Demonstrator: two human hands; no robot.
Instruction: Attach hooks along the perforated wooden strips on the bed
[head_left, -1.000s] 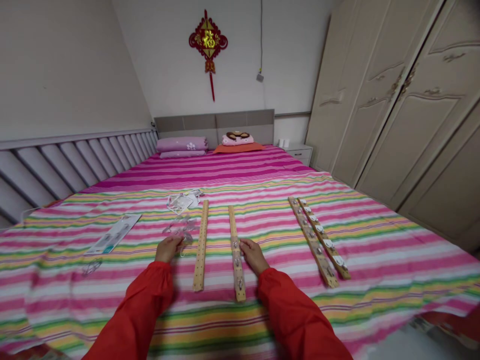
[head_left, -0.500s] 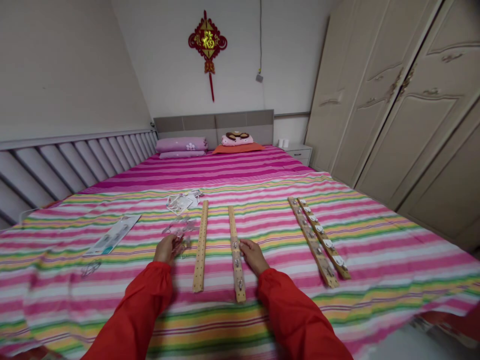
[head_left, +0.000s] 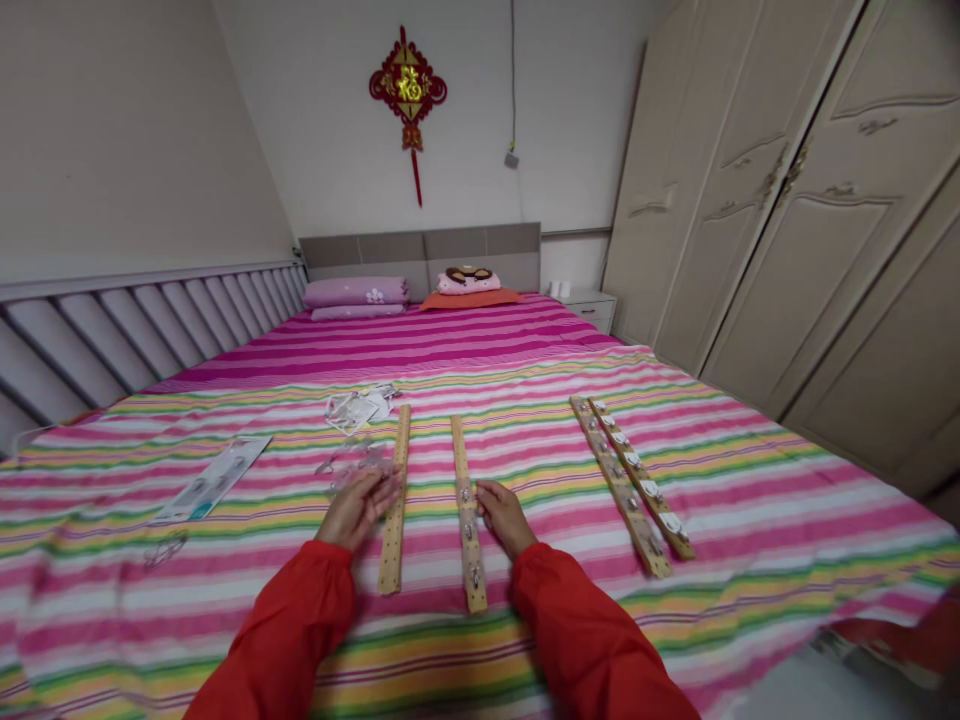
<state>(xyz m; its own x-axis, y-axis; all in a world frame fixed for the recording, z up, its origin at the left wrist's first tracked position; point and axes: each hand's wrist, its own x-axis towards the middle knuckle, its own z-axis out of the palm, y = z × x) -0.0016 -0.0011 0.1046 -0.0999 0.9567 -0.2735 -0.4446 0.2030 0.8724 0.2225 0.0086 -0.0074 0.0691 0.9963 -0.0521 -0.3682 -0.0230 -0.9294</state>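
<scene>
Head view: your left hand [head_left: 356,510] lies open with its fingers spread, fingertips at the edge of a pale wooden strip drilled with rows of holes [head_left: 389,565] at twelve o'clock, and it pinches nothing you can see. Just past it, at eleven o'clock, sits a loose heap of clear plastic hooks [head_left: 352,462]. Your right hand [head_left: 506,518] rests relaxed against a pale wooden strip fitted with small metal hooks [head_left: 463,465]; whether it grips that strip, you cannot tell. Two more hook-fitted wooden strips [head_left: 622,480] lie at two o'clock on the pink-striped bedsheet [head_left: 757,560].
</scene>
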